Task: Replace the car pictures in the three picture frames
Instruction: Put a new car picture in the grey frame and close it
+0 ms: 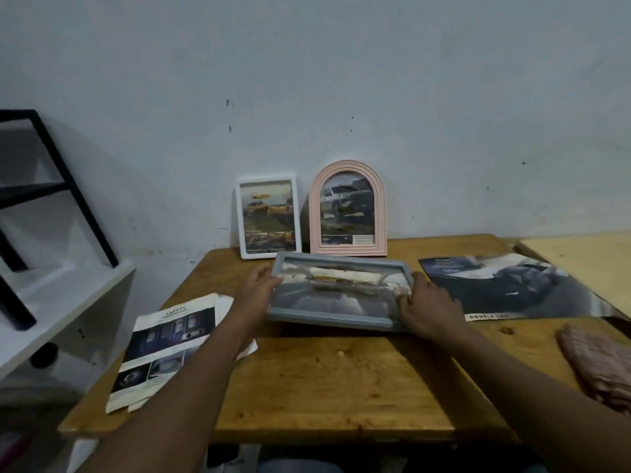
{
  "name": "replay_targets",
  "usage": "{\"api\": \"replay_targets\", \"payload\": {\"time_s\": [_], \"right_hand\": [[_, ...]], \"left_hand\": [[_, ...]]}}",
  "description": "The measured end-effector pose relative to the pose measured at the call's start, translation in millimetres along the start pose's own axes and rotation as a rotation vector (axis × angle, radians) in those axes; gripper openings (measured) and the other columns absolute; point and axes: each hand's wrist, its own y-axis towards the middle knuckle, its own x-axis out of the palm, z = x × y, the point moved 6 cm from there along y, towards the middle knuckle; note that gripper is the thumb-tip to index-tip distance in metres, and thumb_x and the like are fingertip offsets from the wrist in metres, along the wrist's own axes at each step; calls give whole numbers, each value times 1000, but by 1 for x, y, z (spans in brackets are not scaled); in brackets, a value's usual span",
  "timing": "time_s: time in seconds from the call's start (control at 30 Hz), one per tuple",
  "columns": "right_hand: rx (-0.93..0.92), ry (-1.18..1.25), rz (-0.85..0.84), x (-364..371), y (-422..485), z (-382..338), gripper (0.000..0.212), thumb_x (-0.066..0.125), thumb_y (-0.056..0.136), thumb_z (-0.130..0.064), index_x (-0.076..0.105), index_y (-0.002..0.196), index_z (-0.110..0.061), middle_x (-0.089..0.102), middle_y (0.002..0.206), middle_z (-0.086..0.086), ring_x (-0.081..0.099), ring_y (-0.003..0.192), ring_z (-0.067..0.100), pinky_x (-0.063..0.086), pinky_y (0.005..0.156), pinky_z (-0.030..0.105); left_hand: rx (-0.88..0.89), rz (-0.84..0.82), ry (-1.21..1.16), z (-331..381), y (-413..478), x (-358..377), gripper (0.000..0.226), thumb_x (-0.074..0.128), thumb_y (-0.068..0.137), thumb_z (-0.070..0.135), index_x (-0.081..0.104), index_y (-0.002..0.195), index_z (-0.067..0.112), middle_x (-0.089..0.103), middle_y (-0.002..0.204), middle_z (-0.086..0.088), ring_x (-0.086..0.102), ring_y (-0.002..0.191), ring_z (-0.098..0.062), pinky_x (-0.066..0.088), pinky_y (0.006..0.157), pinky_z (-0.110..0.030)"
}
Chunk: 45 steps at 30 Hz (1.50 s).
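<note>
both hands, left hand point(256, 291) and right hand point(431, 308), are gripping a rectangular grey frame point(338, 292) by its ends, tilting over a scuffed wooden table point(324, 380) near a pale wall point(307, 80).

I count three picture frames: one white frame point(269, 180), one pink arched frame point(347, 164) and one grey frame point(327, 319). Two hands are mine, the left hand point(256, 288) and the right hand point(430, 308). Loose car prints come to two, one brochure page point(164, 343) and one poster point(512, 285), plus one cloth point(601, 363) and one wooden table point(324, 380).
</note>
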Motion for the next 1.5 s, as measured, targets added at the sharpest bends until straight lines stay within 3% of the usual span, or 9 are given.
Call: {"api": "replay_targets", "payload": {"time_s": [0.1, 0.23, 0.4, 0.83, 0.93, 1.17, 1.3, 1.4, 1.5], "right_hand": [[-29, -72, 59, 2, -6, 7, 57, 38, 100, -50, 27, 145, -17, 49, 143, 14, 46, 130, 33, 33, 106, 55], [-76, -111, 76, 10, -7, 15, 53, 38, 99, -50, 31, 142, -19, 48, 144, 10, 45, 131, 28, 28, 110, 55], [-100, -124, 52, -1, -11, 19, 51, 40, 99, -52, 40, 141, -22, 43, 148, 7, 37, 137, 26, 24, 111, 55], [221, -179, -1, -94, -81, 176, 35, 50, 95, -44, 54, 125, -29, 59, 130, 1, 52, 119, 23, 39, 103, 50], [196, -126, -4, -76, -95, 184, 41, 42, 100, -41, 46, 139, -28, 47, 147, 1, 42, 135, 25, 38, 109, 49], [-4, 69, 223, -76, -74, 128, 33, 55, 98, -17, 57, 130, -23, 59, 128, -1, 58, 111, 19, 48, 88, 29], [-2, 272, 128, -79, -29, 56, 22, 50, 102, -19, 50, 123, -24, 68, 98, 15, 65, 57, 26, 48, 39, 27], [-21, 362, -58, -64, 2, -6, 12, 49, 102, -25, 49, 113, -24, 68, 85, 20, 57, 44, 26, 43, 36, 29], [-186, 315, -69, -40, 38, -74, 11, 56, 100, -30, 57, 109, -23, 66, 94, 13, 66, 60, 29, 55, 45, 40]], "left_hand": [[7, -72, 135, -27, -5, 20, 56, 56, 104, 31, 33, 156, 29, 47, 149, 0, 55, 109, -12, 46, 82, -22], [114, -140, 456, -41, -7, 35, 74, 58, 99, 50, 20, 161, 34, 25, 167, 1, 27, 151, -24, 28, 115, -36], [344, -117, 987, -35, -8, 62, 85, 33, 93, 77, 11, 162, 33, 6, 171, -3, -7, 157, -26, 0, 124, -47], [720, -545, 1042, 11, -80, 267, 73, 35, 100, 65, 14, 162, 32, 19, 169, -1, 7, 157, -23, 3, 125, -45], [726, -571, 1081, 10, -87, 281, 72, 33, 101, 64, 14, 162, 31, 20, 169, -2, 8, 156, -23, 3, 126, -45], [636, -510, 877, 28, -77, 241, 65, 33, 105, 57, 16, 162, 31, 20, 169, 0, 7, 156, -20, 5, 124, -42], [565, -337, 823, 31, -37, 173, 61, 34, 106, 54, 20, 161, 31, 22, 168, 2, 10, 156, -21, 9, 124, -43], [470, -220, 792, 10, 3, 107, 60, 35, 107, 50, 23, 161, 29, 25, 168, 0, 13, 156, -22, 13, 126, -45], [357, -123, 776, -9, 30, 51, 56, 39, 108, 40, 25, 161, 27, 26, 167, -3, 14, 156, -23, 15, 125, -47]]}}
